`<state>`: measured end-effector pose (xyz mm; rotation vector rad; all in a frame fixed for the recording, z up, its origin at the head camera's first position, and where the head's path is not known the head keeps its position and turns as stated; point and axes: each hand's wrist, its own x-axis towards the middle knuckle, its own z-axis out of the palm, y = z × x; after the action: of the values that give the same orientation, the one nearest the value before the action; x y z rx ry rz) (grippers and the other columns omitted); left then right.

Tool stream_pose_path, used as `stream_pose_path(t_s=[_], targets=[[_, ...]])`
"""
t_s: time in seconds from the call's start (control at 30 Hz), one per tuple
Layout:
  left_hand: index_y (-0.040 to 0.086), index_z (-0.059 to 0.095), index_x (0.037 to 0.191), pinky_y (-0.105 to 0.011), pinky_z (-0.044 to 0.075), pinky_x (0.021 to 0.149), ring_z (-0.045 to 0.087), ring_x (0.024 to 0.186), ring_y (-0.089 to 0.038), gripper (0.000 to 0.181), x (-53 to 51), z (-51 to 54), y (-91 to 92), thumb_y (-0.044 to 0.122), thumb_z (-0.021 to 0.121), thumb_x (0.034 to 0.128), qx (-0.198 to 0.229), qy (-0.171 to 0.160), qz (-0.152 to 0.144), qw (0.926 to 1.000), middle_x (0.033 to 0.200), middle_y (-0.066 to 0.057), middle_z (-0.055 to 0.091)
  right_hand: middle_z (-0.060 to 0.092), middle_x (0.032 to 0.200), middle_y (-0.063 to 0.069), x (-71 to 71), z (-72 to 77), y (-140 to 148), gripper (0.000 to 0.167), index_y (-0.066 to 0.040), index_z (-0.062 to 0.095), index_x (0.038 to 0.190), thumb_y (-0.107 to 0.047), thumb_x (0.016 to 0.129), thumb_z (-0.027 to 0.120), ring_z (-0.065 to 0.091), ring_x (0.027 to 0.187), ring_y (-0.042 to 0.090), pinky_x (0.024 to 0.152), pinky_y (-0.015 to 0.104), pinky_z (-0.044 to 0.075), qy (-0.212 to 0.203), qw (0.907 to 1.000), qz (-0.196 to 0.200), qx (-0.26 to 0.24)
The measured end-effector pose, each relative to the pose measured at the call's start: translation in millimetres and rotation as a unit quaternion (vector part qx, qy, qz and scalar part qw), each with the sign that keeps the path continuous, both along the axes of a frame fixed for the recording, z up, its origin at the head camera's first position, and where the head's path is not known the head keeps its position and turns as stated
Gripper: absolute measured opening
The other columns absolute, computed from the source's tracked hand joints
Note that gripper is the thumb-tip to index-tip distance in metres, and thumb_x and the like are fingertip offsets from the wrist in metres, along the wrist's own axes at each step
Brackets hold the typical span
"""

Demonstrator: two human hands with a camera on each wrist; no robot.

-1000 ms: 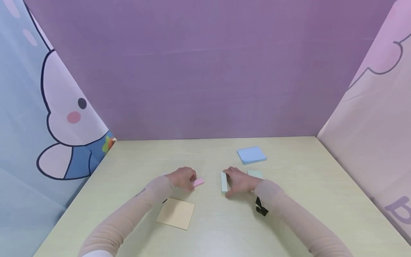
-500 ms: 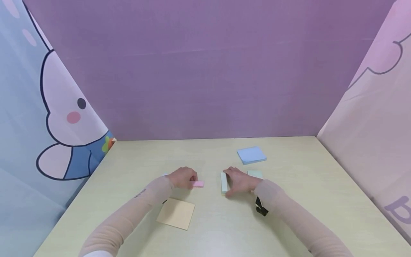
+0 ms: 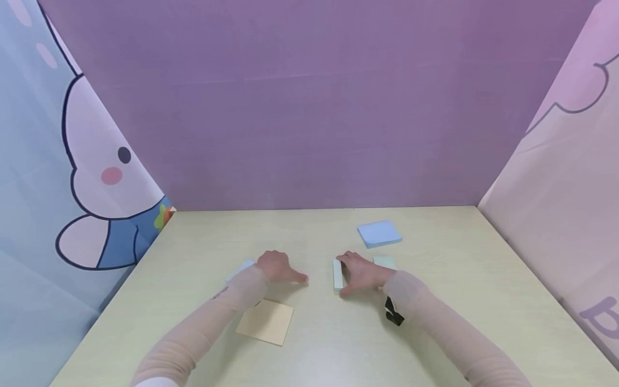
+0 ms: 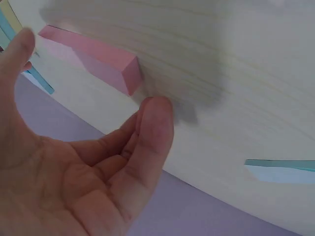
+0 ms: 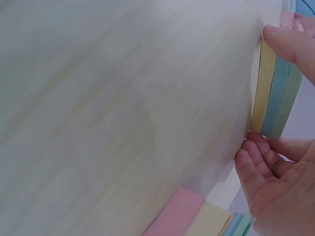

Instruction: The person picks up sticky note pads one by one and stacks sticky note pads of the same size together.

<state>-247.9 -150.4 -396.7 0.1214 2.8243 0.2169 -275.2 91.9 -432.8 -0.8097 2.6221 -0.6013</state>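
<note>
While the right hand holds the pad stack by its ends, the left hand, its grip wide, should pinch the pink pad squarely end to end.

This looks like a small staged booth, a table closed in by hangings; whether it stands in a home, an office or a lab cannot be told. A plain purple sheet, faintly creased, rises straight behind the table's far edge. The left sheet is pale blue and printed with a white cartoon figure with a pink cheek; the right sheet is pinkish with outlined shapes. The tabletop has pale wood grain and carries coloured paper pads, a stationery touch.
</note>
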Motion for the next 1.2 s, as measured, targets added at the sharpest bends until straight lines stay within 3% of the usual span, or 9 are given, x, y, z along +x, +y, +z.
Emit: stream_pose_path(t_s=[0.13, 0.37, 0.6, 0.77, 0.93, 1.07, 1.2], targets=[[0.008, 0.067, 0.082, -0.023, 0.039, 0.048, 0.047, 0.062, -0.014, 0.066, -2.0, -1.8, 7.5, 0.072, 0.057, 0.0675, -0.031, 0.017, -0.003, 0.9994, 0.063, 0.001, 0.051, 0.043, 0.132, 0.009, 1.2, 1.5, -1, 0.095, -0.003, 0.034, 0.139, -0.036, 0.063, 0.081, 0.039, 0.122, 0.023, 0.104, 0.039, 0.036, 0.005, 1.0000, 0.001, 0.004], [0.006, 0.067, 0.087, -0.024, 0.042, 0.053, 0.050, 0.066, -0.015, 0.066, -4.6, -2.3, 15.4, 0.068, 0.063, 0.0637, -0.063, 0.029, 0.002, 0.9976, 0.067, -0.001, 0.055, 0.044, 0.131, 0.008, 1.1, 1.3, -2, 0.095, -0.003, 0.034, 0.139, -0.035, 0.063, 0.081, 0.041, 0.120, 0.022, 0.103, 0.038, 0.036, 0.006, 1.0000, -0.002, -0.001], [0.008, 0.065, 0.082, -0.024, 0.041, 0.052, 0.048, 0.064, -0.015, 0.055, -3.3, -0.9, 16.9, 0.060, 0.069, 0.0648, -0.027, 0.020, -0.001, 0.9994, 0.067, 0.001, 0.053, 0.043, 0.133, 0.008, 0.6, 0.9, -1, 0.096, -0.003, 0.034, 0.139, -0.035, 0.062, 0.082, 0.039, 0.122, 0.023, 0.103, 0.039, 0.036, 0.003, 1.0000, -0.005, -0.003], [0.007, 0.064, 0.088, -0.029, 0.048, 0.062, 0.052, 0.070, -0.017, 0.051, -4.4, -0.4, 16.3, 0.050, 0.075, 0.0646, 0.021, -0.003, -0.004, 0.9998, 0.079, -0.001, 0.058, 0.043, 0.132, 0.010, 1.5, 0.5, 0, 0.094, -0.001, 0.034, 0.139, -0.033, 0.064, 0.081, 0.039, 0.122, 0.025, 0.104, 0.040, 0.036, 0.005, 0.9999, 0.000, -0.009], [0.002, 0.060, 0.101, -0.035, 0.050, 0.078, 0.053, 0.084, -0.021, 0.060, -7.9, -4.9, 16.0, 0.046, 0.078, 0.0636, 0.030, 0.004, -0.041, 0.9987, 0.096, -0.006, 0.058, 0.043, 0.131, 0.012, 1.8, -0.9, 0, 0.092, 0.001, 0.033, 0.138, -0.031, 0.066, 0.079, 0.040, 0.121, 0.026, 0.103, 0.042, 0.036, 0.015, 0.9998, 0.009, -0.008], [0.003, 0.057, 0.103, -0.034, 0.046, 0.089, 0.052, 0.096, -0.022, 0.059, -10.9, -9.2, 15.5, 0.044, 0.076, 0.0646, 0.010, 0.014, -0.103, 0.9945, 0.106, -0.007, 0.055, 0.042, 0.131, 0.011, 2.3, -0.3, 1, 0.093, 0.001, 0.033, 0.139, -0.031, 0.065, 0.080, 0.039, 0.122, 0.026, 0.104, 0.041, 0.036, 0.011, 0.9998, 0.007, -0.012], [0.003, 0.053, 0.117, -0.033, 0.042, 0.097, 0.049, 0.109, -0.023, 0.068, -13.1, -11.2, 14.1, 0.039, 0.077, 0.0641, 0.011, 0.015, -0.157, 0.9875, 0.118, -0.006, 0.052, 0.042, 0.133, 0.010, 2.4, 0.5, 1, 0.094, -0.001, 0.033, 0.139, -0.033, 0.064, 0.081, 0.038, 0.124, 0.025, 0.104, 0.040, 0.035, 0.001, 0.9999, 0.000, -0.014]])
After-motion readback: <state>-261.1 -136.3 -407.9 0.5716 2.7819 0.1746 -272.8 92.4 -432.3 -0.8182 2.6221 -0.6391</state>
